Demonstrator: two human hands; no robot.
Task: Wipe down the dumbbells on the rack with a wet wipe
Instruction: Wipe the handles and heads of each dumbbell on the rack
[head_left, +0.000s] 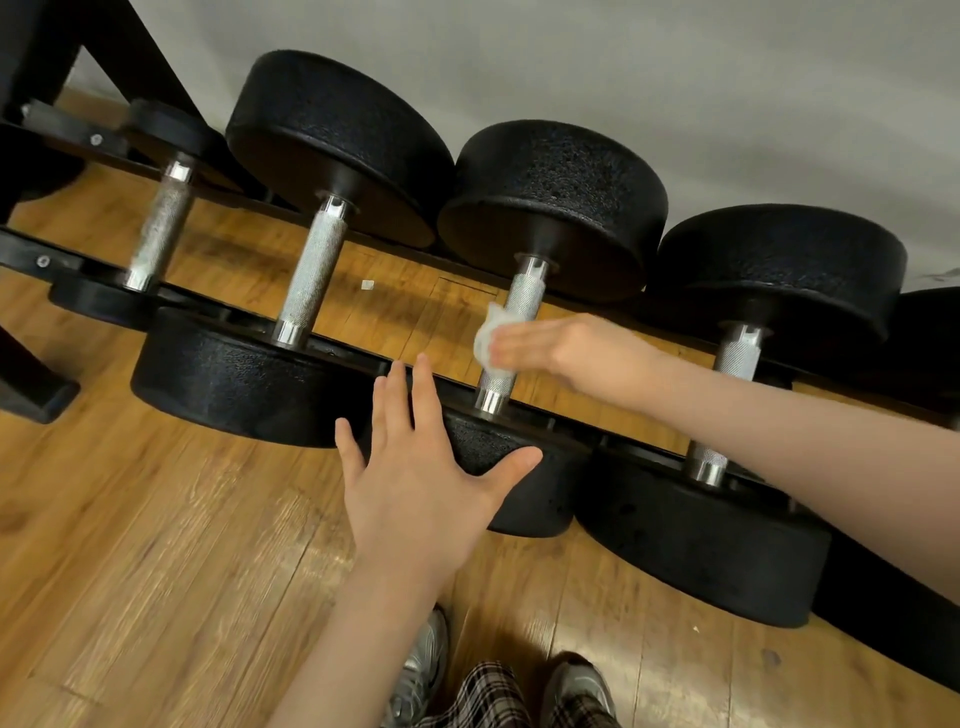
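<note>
While the right hand pinched the crumpled white wet wipe against the knurled steel dumbbell handle, the left hand, spread wide at seven o'clock, pressed the black rubber head; a slackened press could let the dumbbell roll.

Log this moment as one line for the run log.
step: wiping handle | right hand: holds wet wipe on third dumbbell handle | left hand: open, on near weight head

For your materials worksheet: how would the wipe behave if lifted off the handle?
Probably floppy: the wipe drapes crumpled round the handle under the right hand. Likely light, being thin and translucent. It may cling slightly if damp.
</note>
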